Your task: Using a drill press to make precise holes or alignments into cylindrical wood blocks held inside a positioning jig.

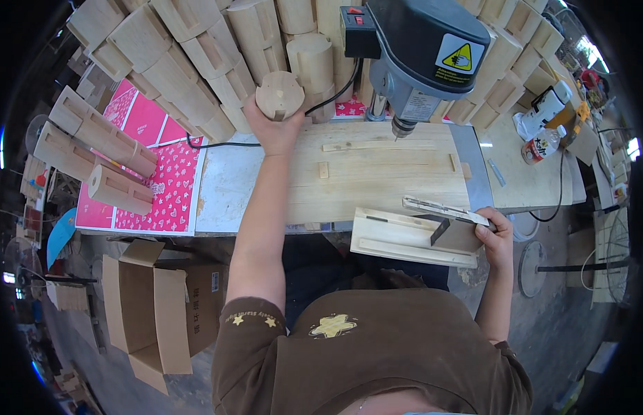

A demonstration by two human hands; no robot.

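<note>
A pale, short wooden cylinder with a notched round end [280, 93] is held toward 11 o'clock by the left hand [274, 133], whose fingers and thumb are wrapped around its near side; whether the stacked cylinders behind it are touched cannot be told. Just past 3 o'clock, the right hand [500, 235] is closed on the end of a narrow, pale wooden strip [439, 207]. By this strip a rectangular, pale wooden piece with raised edges [387, 234] is overlapped; whether the two are joined cannot be told. A flat, pale wooden board [383, 173] is laid on the bench between the hands, and at 1 o'clock the dark grey drill press [432, 48] is seen above its far edge. Three slotted, pale wooden cylinders [121, 187] are placed between 9 and 10 o'clock on pink patterned sheeting [176, 183]. An open brown cardboard box [172, 318] is seen at 8 o'clock.
</note>
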